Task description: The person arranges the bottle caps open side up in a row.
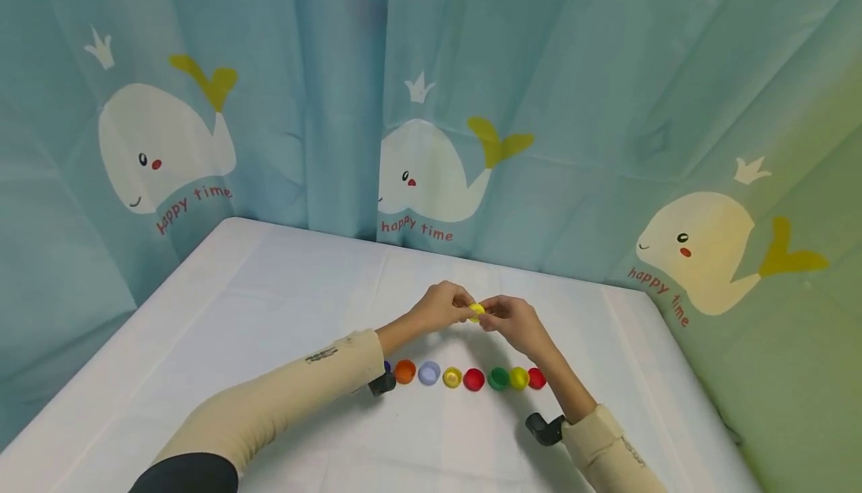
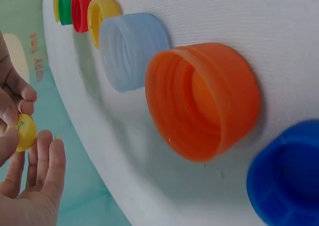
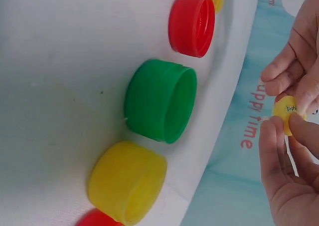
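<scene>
A yellow bottle cap [image 1: 477,312] is held up between both hands, beyond a row of caps on the table. My left hand [image 1: 439,307] pinches it from the left with thumb and fingers. From the other side my right hand [image 1: 517,321] pinches the same cap. Small dark markings show on this yellow cap [image 3: 285,109] in the right wrist view. Nearer to me stand an orange cap [image 2: 204,101], a pale blue cap [image 2: 132,49], a green cap [image 3: 159,101], a red cap [image 3: 189,25] and another yellow cap [image 3: 124,181].
A blue cap [image 2: 286,176] lies at the row's left end, partly hidden by the left wrist in the head view. Another red cap [image 1: 536,378] ends the row on the right. The table [image 1: 283,306] has a white cover, with a whale-print curtain [image 1: 337,89] behind it.
</scene>
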The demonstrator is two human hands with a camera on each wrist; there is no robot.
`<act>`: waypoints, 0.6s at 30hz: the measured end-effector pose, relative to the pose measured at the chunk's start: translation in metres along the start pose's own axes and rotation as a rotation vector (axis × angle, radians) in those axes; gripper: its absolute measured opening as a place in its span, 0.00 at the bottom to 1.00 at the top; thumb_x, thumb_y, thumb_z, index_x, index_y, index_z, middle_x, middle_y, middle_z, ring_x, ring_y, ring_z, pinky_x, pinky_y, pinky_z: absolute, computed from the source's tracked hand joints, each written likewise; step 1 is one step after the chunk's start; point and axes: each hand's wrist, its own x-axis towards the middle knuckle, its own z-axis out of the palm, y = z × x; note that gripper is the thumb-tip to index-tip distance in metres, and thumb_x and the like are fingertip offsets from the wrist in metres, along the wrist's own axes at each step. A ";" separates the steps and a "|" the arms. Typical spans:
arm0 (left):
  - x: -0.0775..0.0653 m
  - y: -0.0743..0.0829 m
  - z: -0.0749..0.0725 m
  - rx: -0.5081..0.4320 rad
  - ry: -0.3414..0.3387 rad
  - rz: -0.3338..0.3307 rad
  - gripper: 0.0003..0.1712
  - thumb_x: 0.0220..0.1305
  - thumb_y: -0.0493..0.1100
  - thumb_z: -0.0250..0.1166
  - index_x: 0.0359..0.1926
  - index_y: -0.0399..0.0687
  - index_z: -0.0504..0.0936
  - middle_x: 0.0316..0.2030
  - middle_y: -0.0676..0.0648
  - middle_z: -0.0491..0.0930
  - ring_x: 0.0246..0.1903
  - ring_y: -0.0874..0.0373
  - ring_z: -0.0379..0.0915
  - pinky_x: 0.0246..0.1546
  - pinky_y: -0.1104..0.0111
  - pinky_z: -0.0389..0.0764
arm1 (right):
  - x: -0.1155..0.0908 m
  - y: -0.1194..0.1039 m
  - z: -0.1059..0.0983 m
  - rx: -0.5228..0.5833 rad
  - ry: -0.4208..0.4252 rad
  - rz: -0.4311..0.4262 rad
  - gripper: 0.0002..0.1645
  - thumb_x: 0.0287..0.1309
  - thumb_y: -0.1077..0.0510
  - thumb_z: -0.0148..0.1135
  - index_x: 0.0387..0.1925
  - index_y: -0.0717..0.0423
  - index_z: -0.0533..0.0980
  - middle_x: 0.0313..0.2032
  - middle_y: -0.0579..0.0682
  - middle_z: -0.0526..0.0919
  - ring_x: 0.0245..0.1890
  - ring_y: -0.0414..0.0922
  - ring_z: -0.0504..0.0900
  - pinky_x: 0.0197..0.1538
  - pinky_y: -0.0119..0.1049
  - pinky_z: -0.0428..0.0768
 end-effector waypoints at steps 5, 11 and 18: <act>-0.007 -0.003 -0.003 -0.057 -0.017 0.039 0.09 0.63 0.43 0.63 0.38 0.41 0.80 0.32 0.41 0.82 0.29 0.51 0.81 0.27 0.72 0.77 | -0.002 0.000 0.002 0.031 0.028 -0.015 0.10 0.56 0.63 0.65 0.41 0.61 0.77 0.34 0.50 0.82 0.32 0.44 0.82 0.41 0.37 0.80; -0.015 -0.008 -0.004 -0.076 -0.032 0.066 0.08 0.64 0.43 0.63 0.36 0.42 0.80 0.31 0.42 0.82 0.30 0.50 0.81 0.27 0.72 0.77 | -0.007 0.002 0.006 0.021 0.014 -0.058 0.08 0.54 0.64 0.66 0.37 0.59 0.77 0.32 0.49 0.82 0.32 0.44 0.82 0.39 0.35 0.81; -0.021 -0.006 -0.008 -0.011 -0.022 0.129 0.05 0.61 0.42 0.65 0.34 0.46 0.81 0.30 0.54 0.80 0.29 0.61 0.75 0.32 0.73 0.76 | -0.015 -0.004 0.003 -0.047 -0.010 -0.138 0.08 0.55 0.59 0.67 0.36 0.54 0.77 0.33 0.45 0.81 0.35 0.43 0.82 0.40 0.34 0.80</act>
